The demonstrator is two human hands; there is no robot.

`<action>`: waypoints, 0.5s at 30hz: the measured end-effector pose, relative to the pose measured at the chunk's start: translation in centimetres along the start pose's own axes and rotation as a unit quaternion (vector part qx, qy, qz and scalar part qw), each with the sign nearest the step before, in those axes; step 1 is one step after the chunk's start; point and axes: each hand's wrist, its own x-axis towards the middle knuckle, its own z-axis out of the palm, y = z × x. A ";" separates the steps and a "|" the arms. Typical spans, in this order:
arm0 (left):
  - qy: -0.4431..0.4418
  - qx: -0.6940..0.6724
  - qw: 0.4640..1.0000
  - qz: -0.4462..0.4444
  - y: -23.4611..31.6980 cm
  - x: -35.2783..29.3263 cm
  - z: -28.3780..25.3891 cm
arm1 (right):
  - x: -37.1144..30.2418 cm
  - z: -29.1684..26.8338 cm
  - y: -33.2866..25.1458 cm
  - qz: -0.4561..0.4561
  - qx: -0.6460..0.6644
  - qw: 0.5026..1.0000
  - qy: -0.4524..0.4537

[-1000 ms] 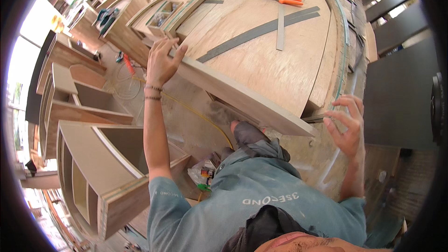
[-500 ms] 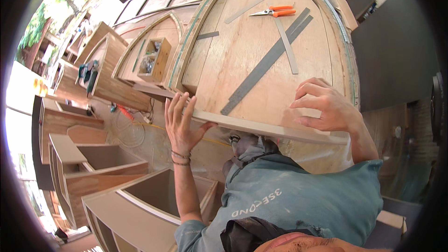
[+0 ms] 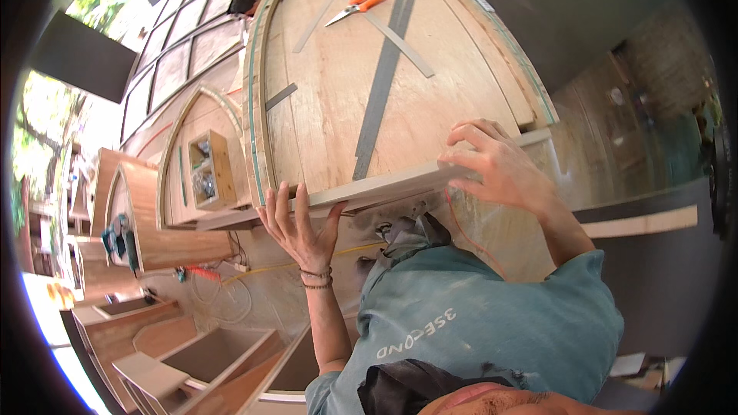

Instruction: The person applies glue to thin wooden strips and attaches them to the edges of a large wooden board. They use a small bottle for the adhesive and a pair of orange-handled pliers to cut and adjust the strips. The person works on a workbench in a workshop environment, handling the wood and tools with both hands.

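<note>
A large arched wooden panel (image 3: 323, 115) with a raised rim lies before me. Along its near side runs a pale wooden rail (image 3: 403, 185). At the rail's left end rests my left hand (image 3: 300, 230), open, its fingers spread over the edge and the thumb along the front. Farther right, my right hand (image 3: 492, 165) is open too, bent fingers apart at the rail; whether they press on it I cannot tell. On the panel lie orange-handled snips (image 3: 363, 2), long dark grey strips (image 3: 377, 100), a lighter strip (image 3: 407, 50) and a short strip (image 3: 282, 96).
Left of the panel stands a smaller arched frame (image 3: 171, 169), bearing a wooden box (image 3: 224, 157) of small items. A green power tool (image 3: 119, 242) sits farther left. Cabinet boxes (image 3: 223, 353) crowd the lower left. A yellow cable (image 3: 269, 267) crosses the floor.
My view has turned, so the panel appears farther left. My right hand has come from above the panel's surface to the near rail. The left hand stays at the rail's left end.
</note>
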 end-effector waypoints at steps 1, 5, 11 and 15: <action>-0.003 -0.003 1.000 0.004 -0.5 0.0 0.0 | -0.7 0.8 -0.3 0.028 -0.009 0.999 0.030; -0.017 -0.025 0.999 0.019 -1.5 0.6 -0.3 | -2.5 3.7 -0.6 0.112 -0.038 0.984 0.137; -0.028 -0.055 0.997 0.044 -2.3 1.0 -0.4 | -3.3 5.4 -1.5 0.180 -0.073 0.957 0.215; -0.037 -0.047 0.996 0.060 -2.7 1.3 -0.6 | -3.6 6.0 -0.6 0.221 -0.106 0.940 0.239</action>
